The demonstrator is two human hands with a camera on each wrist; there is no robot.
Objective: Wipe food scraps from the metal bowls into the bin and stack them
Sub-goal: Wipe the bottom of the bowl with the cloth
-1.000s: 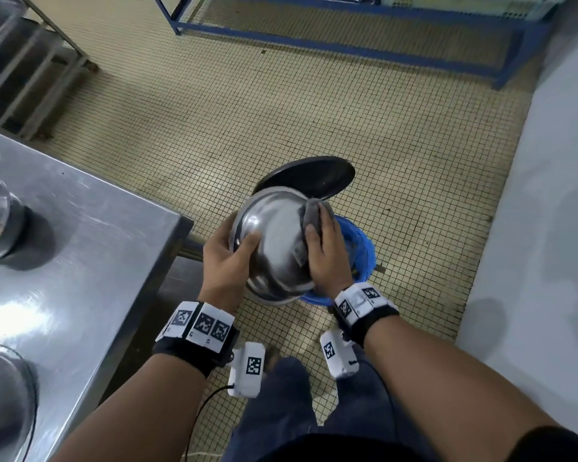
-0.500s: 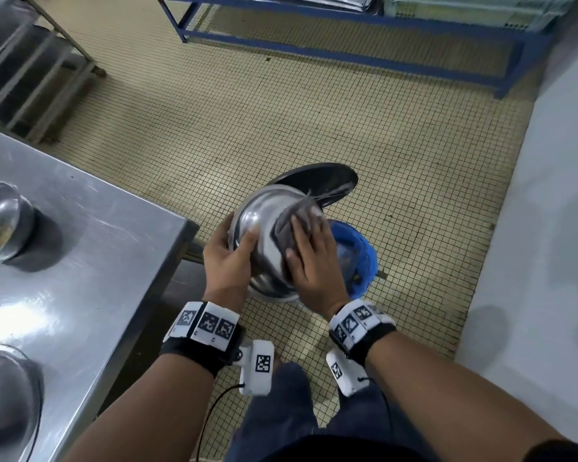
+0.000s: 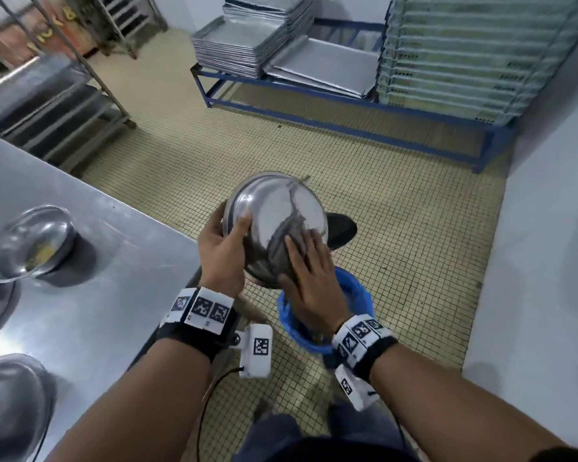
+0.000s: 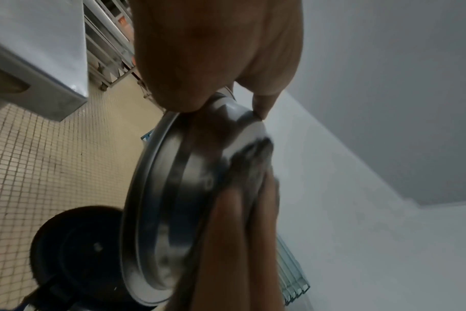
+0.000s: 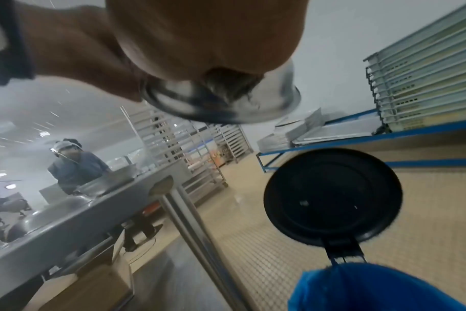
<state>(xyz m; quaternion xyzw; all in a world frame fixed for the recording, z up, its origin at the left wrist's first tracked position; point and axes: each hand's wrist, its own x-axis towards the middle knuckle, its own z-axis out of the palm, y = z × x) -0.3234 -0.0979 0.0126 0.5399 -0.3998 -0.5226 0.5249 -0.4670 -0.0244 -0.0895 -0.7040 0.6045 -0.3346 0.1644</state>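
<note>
While the left hand (image 3: 222, 253) grips the rim of a tilted metal bowl (image 3: 274, 225), thumb on the inside and fingers behind, the right hand (image 3: 311, 281) presses a grey cloth (image 3: 289, 233) flat against the bowl's inner wall with straight fingers. The bowl hangs just above a bin lined with a blue bag (image 3: 357, 295), whose black lid (image 5: 333, 200) stands open behind it. On the steel table (image 3: 114, 278) to the left sits another metal bowl (image 3: 30, 243) holding yellowish scraps, with two more at the table's near edge
</note>
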